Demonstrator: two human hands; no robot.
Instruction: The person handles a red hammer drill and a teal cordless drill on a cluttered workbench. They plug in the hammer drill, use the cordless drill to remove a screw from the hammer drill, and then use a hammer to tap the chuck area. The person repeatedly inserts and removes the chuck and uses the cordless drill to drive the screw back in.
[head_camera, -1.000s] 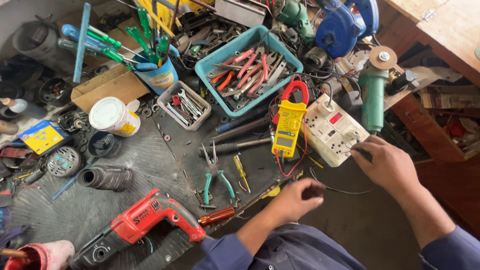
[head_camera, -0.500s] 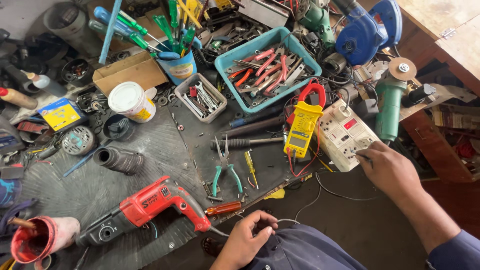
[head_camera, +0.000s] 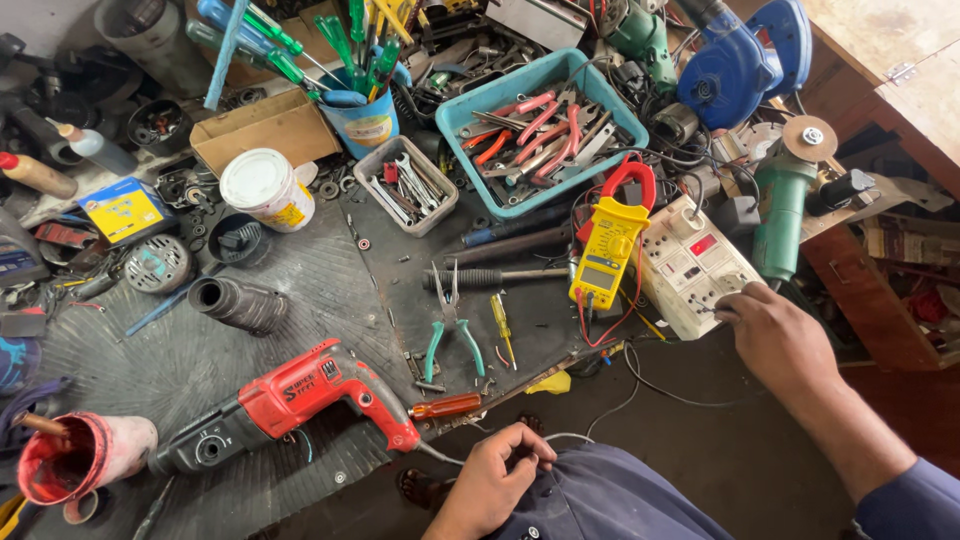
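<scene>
Our right hand (head_camera: 775, 335) rests at the white power strip (head_camera: 695, 265), fingers together on its near edge. Left hand (head_camera: 495, 480) clamps a thin cable (head_camera: 560, 437) at our lap. Red drill (head_camera: 300, 400) lies untouched on the worktop (head_camera: 200, 350).

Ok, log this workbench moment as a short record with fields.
left hand: below the bench edge, fingers around a thin grey cable
right hand: fingertips on the white multi-socket extension board
beside the board: yellow clamp meter with red jaws
bench front: red and black hammer drill
bench centre: green-handled pliers
behind: blue plastic tray of hand tools
</scene>
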